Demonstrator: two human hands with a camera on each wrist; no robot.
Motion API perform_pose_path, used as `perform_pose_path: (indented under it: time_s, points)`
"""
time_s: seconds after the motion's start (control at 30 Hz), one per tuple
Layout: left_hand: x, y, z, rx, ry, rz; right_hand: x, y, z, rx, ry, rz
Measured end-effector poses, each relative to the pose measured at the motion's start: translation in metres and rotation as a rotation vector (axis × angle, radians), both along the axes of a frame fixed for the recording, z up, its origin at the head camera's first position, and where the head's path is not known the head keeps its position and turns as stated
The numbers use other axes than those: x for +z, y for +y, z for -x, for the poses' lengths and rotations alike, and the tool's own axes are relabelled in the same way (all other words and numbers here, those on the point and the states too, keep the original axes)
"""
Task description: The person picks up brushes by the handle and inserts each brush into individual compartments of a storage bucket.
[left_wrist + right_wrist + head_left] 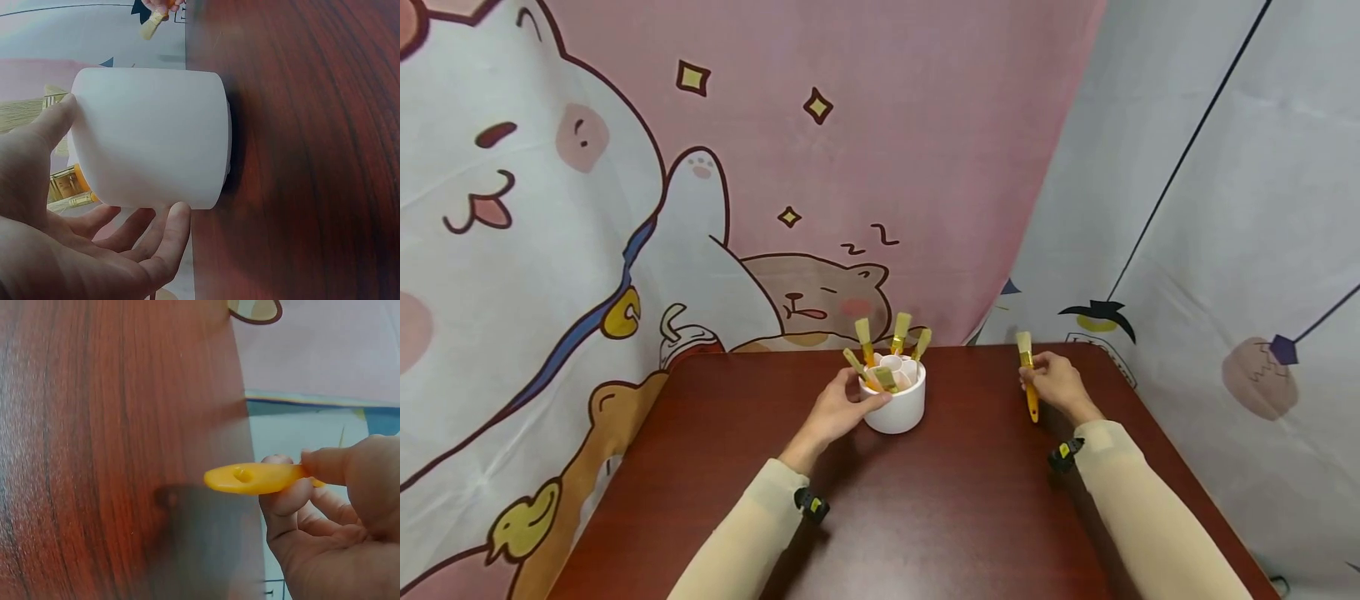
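Observation:
My left hand [835, 410] holds a round white brush holder [898, 414] that stands on the table. Its thumb lies at the rim and the other fingers curl along the side, as the left wrist view shows. Several paintbrushes [901, 327] with pale bristles and orange-yellow handles stick up out of the holder's round compartments. Off to the right, my right hand [1060, 385] pinches another paintbrush [1033, 407] by its yellow handle between thumb and fingers, bristles up. In the right wrist view the handle's end, with a hole in it, points toward the tabletop.
The dark red-brown wooden table [925, 517] ends at a back edge just behind the holder. A cartoon-printed cloth [940, 150] hangs behind and at both sides. Each wrist wears a small black strap device [811, 505] over a cream sleeve.

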State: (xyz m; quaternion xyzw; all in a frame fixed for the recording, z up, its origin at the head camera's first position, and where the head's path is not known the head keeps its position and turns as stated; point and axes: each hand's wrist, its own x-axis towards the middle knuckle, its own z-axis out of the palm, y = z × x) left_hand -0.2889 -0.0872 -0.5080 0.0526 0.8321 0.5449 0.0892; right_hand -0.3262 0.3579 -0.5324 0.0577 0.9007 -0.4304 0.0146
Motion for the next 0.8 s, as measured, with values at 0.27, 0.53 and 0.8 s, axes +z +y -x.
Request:
perform_pose_path:
  time_s: [0.27,0.53,0.8]
  points:
    - [-0.003,-0.002,0.002,-0.004,0.000,-0.007,0.011,-0.013,-0.009,0.032,0.093,0.043]
    - [-0.004,-0.001,0.002,-0.010,0.003,-0.021,0.019,-0.021,-0.017,0.040,0.214,0.025]
    - [-0.003,-0.002,0.003,0.001,0.013,-0.025,0.040,-0.039,-0.027,0.068,0.277,0.062]
